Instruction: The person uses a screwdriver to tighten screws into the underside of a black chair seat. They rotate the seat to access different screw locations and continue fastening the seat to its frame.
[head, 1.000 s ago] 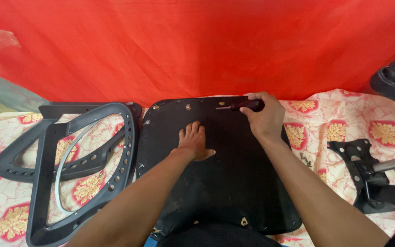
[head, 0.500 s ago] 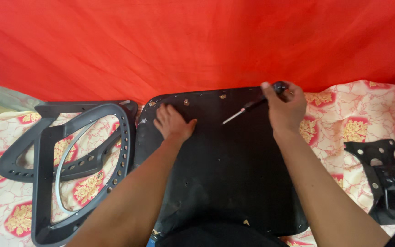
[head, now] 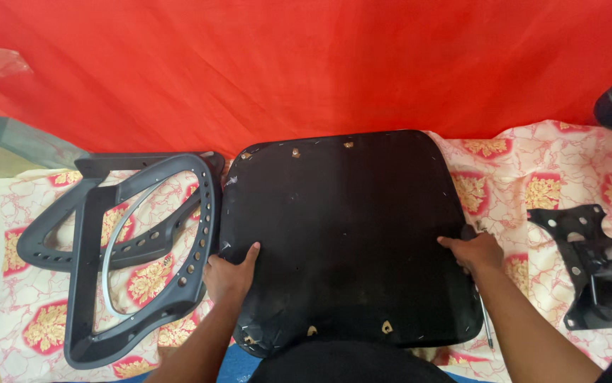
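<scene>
A makeshift home workshop: chair parts (head: 143, 248) lie on a floral sheet (head: 547, 177) before a red cloth (head: 306, 71) backdrop.

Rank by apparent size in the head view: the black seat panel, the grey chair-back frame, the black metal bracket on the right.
1. Black seat panel, the largest.
2. Grey chair-back frame, clearly smaller in area.
3. Black metal bracket, the smallest, though the picture's right edge cuts off part of it.

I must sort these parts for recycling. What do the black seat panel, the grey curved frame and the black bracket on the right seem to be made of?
Black seat panel: probably fabric over board; matte, stapled edges. Grey curved frame: likely moulded plastic; dull, even holes. Black bracket: apparently painted metal; flat plate, shiny rod beside it.
</scene>
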